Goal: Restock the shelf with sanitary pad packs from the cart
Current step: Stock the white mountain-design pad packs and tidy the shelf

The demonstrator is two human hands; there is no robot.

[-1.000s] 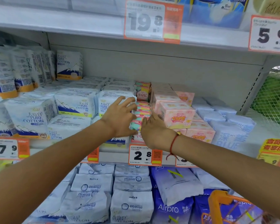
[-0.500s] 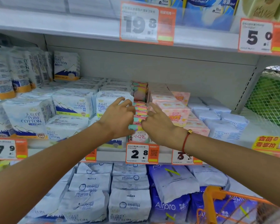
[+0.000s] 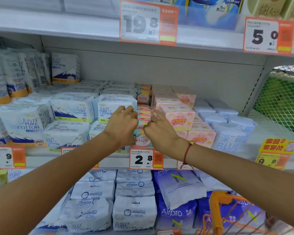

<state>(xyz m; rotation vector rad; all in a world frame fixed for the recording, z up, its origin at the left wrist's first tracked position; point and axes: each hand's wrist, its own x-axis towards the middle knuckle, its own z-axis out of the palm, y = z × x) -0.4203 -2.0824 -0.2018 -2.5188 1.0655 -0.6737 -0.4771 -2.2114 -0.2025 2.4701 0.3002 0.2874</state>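
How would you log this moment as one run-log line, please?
step: seating packs | left hand, right hand: flanking colourful pack stack | shelf: middle | cart: lower right

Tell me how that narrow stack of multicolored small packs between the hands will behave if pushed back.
The multicolored small packs look thin, probably light. Stacked high in a narrow column, they could slide or topple. The white Pure Cotton packs and pink boxes flank them, likely limiting sideways tipping.

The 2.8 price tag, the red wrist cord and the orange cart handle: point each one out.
2.8 price tag (image 3: 143, 159): head view, on the printed digits.
red wrist cord (image 3: 187, 152): head view, on the strand across the right wrist.
orange cart handle (image 3: 215, 208): head view, on its upright bar.
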